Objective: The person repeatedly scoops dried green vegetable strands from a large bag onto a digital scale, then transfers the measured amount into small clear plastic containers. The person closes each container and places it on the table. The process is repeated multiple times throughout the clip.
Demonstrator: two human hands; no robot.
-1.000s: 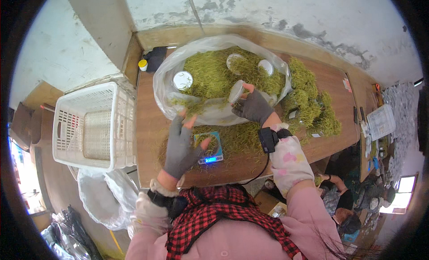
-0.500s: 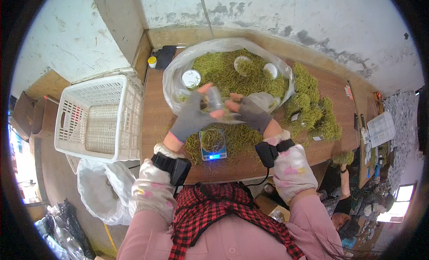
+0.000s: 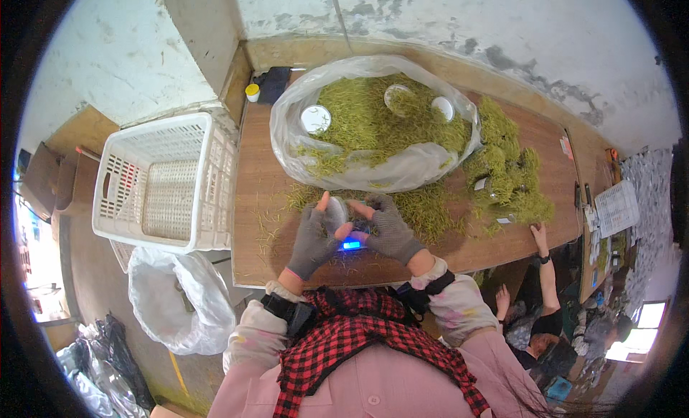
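The left hand, in a grey fingerless glove, held a clear round container between the thumb and fingers. The grip was closed around the container wall. The container was positioned over the near part of the table, at the scale, whose display was lit blue; contact between container and scale could not be determined.

The right hand, gloved alike, was located opposite, with its fingers curved and its thumb set apart from them. Whether it gripped anything could not be determined, because the area between the 2 hands was partly hidden.

Loose green plant strands lay around the work point. Beyond the hands, a clear plastic bag stood open and contained a green plant mass with 3 white round lids visible in it. Green clumps were located to the right of the bag. A co-worker's hand was just beside these clumps. A white crate stood to the left of the table.
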